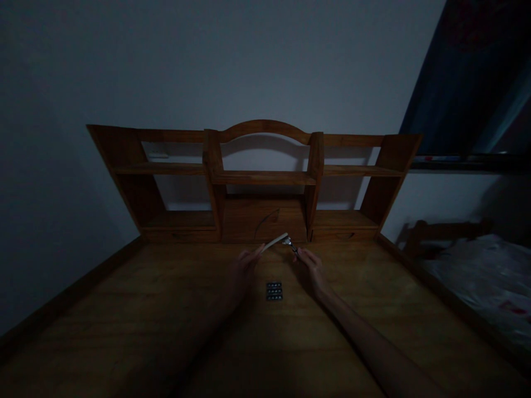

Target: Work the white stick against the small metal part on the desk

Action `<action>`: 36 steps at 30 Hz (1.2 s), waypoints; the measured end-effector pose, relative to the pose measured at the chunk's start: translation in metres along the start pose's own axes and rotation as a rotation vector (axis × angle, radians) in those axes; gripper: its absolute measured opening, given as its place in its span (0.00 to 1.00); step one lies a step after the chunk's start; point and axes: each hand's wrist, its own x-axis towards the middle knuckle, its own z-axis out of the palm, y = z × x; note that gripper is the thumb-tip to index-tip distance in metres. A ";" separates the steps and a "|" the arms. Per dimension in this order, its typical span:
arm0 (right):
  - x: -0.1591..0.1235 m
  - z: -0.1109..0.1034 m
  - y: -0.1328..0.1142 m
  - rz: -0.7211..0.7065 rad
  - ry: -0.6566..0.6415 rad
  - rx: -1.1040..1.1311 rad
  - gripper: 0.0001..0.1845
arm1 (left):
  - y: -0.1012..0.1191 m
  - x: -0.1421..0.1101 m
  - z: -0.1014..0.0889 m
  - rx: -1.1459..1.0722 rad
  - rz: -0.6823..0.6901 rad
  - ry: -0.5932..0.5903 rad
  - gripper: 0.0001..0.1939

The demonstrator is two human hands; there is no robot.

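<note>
My left hand (248, 258) is closed around the lower end of a pale, straight stick (275, 241), which slants up to the right. My right hand (309, 260) grips a small tool with a shiny metal head (287, 240); in this dim light its exact kind is unclear. The metal head meets or nearly meets the stick's upper end, and contact cannot be made out. Below and between the hands, a small dark case (274, 291) with rows of shiny pieces lies on the wooden desk (332, 354).
A wooden shelf unit (265, 178) with several compartments stands along the desk's back edge, against a pale wall (257, 61). Low drawers (345, 236) run beneath it. Beyond the desk's right edge lies a pile covered in clear plastic (485, 271), below a dark curtain (468, 94).
</note>
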 end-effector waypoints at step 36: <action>-0.001 -0.002 -0.008 -0.113 0.011 -0.172 0.21 | -0.006 0.001 -0.007 0.112 0.030 0.029 0.22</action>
